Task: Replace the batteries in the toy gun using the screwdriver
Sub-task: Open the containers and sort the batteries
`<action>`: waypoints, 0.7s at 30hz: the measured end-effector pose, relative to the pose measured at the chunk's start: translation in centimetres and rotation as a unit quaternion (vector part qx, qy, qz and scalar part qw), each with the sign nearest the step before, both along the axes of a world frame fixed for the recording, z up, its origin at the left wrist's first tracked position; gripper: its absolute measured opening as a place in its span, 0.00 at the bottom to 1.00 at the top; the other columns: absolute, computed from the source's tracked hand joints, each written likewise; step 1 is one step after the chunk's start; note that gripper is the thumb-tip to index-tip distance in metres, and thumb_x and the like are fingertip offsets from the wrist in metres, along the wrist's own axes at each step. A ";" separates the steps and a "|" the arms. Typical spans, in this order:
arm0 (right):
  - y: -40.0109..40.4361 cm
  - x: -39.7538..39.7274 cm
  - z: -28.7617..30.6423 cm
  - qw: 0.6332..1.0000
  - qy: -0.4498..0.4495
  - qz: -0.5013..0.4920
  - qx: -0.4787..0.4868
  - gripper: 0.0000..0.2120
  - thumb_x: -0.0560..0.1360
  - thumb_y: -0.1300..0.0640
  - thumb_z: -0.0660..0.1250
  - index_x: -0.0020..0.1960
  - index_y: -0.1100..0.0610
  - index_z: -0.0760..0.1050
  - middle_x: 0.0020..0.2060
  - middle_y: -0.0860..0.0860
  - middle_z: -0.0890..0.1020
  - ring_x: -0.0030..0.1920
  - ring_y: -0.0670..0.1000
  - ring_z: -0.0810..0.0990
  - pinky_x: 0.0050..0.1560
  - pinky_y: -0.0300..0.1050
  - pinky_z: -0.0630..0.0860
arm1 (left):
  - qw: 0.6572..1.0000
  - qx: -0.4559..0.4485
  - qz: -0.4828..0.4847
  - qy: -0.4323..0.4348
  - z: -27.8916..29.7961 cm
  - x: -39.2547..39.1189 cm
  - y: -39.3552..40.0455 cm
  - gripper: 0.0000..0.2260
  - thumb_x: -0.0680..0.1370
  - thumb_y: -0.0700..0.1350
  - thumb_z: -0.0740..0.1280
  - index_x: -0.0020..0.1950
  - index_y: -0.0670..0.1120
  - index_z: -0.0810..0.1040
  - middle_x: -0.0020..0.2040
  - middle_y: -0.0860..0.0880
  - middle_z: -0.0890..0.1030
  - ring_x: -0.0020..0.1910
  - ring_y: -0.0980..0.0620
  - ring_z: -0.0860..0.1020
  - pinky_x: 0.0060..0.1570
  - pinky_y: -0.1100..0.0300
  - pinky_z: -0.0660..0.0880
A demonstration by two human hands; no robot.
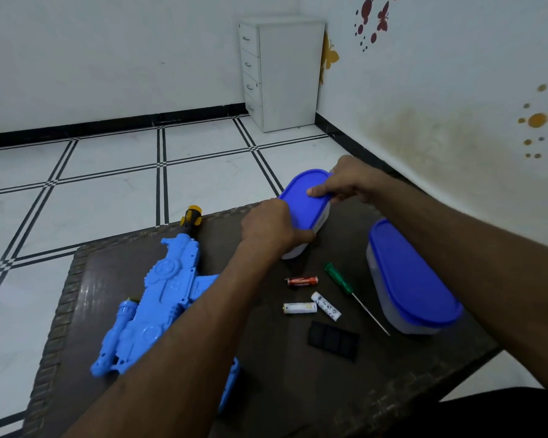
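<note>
A blue toy gun (168, 286) with a yellow-and-black muzzle lies on the left of the dark table (282, 390). Three loose batteries lie mid-table: a red one (301, 281) and two white ones (299, 307) (326, 306). A green-handled screwdriver (348, 289) lies right of them, and a black battery cover (333, 340) sits nearer to me. At the table's far edge stands a clear container with a blue lid (301, 197). My left hand (271, 227) grips its near side, and my right hand (348, 181) pinches the lid's far rim.
A second clear container with a blue lid (408, 279) stands at the table's right side, next to the screwdriver. Beyond the table is white tiled floor, with a white drawer cabinet (282, 74) in the room's corner.
</note>
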State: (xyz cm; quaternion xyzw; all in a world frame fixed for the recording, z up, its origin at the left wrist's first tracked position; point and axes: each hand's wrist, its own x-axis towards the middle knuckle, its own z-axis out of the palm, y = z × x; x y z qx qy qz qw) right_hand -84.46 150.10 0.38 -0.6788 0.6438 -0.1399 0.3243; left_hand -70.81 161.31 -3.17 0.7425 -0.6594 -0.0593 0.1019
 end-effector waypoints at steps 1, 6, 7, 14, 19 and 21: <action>0.1 -0.4 -0.3 0.999 -0.045 -0.014 0.010 0.23 0.67 0.54 0.81 0.50 0.65 0.73 0.37 0.58 0.80 0.27 0.48 0.80 0.26 0.39 0.77 | 1.000 -0.014 -0.008 -0.012 -0.1 -0.1 0.1 0.27 0.71 0.65 0.68 0.52 0.42 0.74 0.42 0.47 0.74 0.41 0.49 0.74 0.38 0.56 0.71; 1.1 -1.5 -0.9 0.987 -0.156 -0.039 -0.007 0.20 0.74 0.50 0.73 0.52 0.67 0.78 0.40 0.61 0.84 0.36 0.53 0.85 0.43 0.46 0.84 | 0.998 -0.040 -0.020 -0.045 -0.8 -0.1 0.6 0.38 0.77 0.68 0.55 0.72 0.37 0.64 0.60 0.39 0.75 0.53 0.43 0.76 0.49 0.52 0.73; 1.4 -1.6 -1.0 0.983 -0.178 -0.041 -0.013 0.23 0.75 0.45 0.71 0.51 0.66 0.78 0.41 0.61 0.85 0.37 0.53 0.85 0.42 0.47 0.84 | 0.998 -0.045 -0.024 -0.028 -0.8 0.2 0.5 0.37 0.78 0.67 0.53 0.72 0.38 0.64 0.58 0.40 0.76 0.52 0.44 0.77 0.48 0.52 0.74; 3.6 -2.2 -1.8 0.967 -0.245 -0.046 -0.048 0.24 0.78 0.39 0.63 0.44 0.61 0.78 0.42 0.61 0.85 0.39 0.53 0.86 0.45 0.49 0.84 | 0.975 -0.043 -0.017 0.217 -0.9 1.5 0.9 0.32 0.77 0.69 0.49 0.69 0.48 0.69 0.51 0.41 0.78 0.44 0.45 0.77 0.41 0.54 0.71; 7.3 -2.0 -1.6 0.979 -0.131 0.049 -0.146 0.08 0.77 0.54 0.68 0.47 0.59 0.79 0.39 0.54 0.85 0.38 0.52 0.85 0.41 0.48 0.84 | 0.960 -0.070 0.035 0.270 -0.4 4.2 4.1 0.31 0.72 0.73 0.52 0.57 0.49 0.73 0.50 0.40 0.77 0.41 0.46 0.76 0.37 0.56 0.70; 9.4 -1.7 -1.2 0.981 -0.048 0.145 -0.118 0.06 0.77 0.55 0.69 0.48 0.57 0.80 0.41 0.52 0.85 0.39 0.50 0.85 0.42 0.46 0.83 | 0.974 -0.076 0.043 0.207 -0.5 6.0 6.5 0.31 0.74 0.70 0.52 0.62 0.47 0.71 0.53 0.40 0.74 0.46 0.45 0.74 0.39 0.57 0.71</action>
